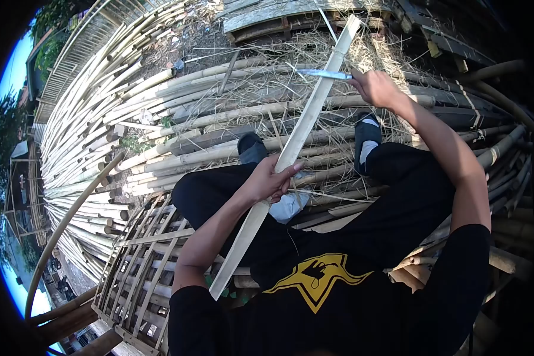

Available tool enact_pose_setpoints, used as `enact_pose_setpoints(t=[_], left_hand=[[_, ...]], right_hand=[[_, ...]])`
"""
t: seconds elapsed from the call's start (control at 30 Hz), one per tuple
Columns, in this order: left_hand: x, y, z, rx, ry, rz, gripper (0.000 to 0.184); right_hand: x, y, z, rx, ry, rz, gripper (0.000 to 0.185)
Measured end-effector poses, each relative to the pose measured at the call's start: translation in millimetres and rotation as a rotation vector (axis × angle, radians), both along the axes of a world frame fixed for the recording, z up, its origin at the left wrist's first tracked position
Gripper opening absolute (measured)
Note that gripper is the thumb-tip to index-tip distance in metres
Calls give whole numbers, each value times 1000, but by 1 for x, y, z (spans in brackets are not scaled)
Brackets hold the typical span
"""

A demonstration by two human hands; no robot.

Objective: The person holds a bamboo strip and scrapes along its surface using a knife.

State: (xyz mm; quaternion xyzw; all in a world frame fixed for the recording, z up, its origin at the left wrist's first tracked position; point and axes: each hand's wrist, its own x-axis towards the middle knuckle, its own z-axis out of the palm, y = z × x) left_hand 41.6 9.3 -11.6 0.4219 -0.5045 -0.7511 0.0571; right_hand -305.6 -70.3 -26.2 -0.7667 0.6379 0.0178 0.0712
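Well, left hand (271,180) clamps the bamboo strip (305,120) by its edges, right hand (376,89) a likely knife (326,74) crossing it.

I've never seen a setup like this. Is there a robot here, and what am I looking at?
No robot here: these are a person's own bare arms and hands. The single picture comes from a camera worn on the head, looking forward and down past the dark shirt and trousers.

The left hand grips a long pale strip partway along. The right hand holds a thin blade, which crosses the strip near its far end.

Around the feet lie long poles, with loose straw-like shavings scattered over them. At the left is a slatted lattice.
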Motion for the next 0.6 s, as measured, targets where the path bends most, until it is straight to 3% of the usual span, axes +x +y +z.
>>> enact_pose_setpoints(t=[0.07, 0.1, 0.17, 0.27, 0.37, 0.57, 0.6], left_hand=[[-3, 4, -5, 7, -12, -9, 32], [-4, 1, -6, -24, -24, -11, 32], [-2, -3, 2, -4, 18, 2, 31], [2, -6, 7, -13, -2, 71, 31], [0, -8, 5, -21, -2, 94, 31], [-4, -5, 11, -13, -48, 6, 31], [-5, -5, 10, -10, -50, 3, 31]], right_hand=[[-66, -32, 1, -152, 130, -101, 42], [-67, -43, 5, -55, -56, -403, 42], [-72, -33, 6, -359, -56, -321, 42], [-36, -16, 9, -161, -250, -196, 41], [6, 24, 15, -93, -126, 133, 29], [-4, 20, 8, 2, -228, 273, 33], [-44, -6, -3, -28, -143, 112, 36]])
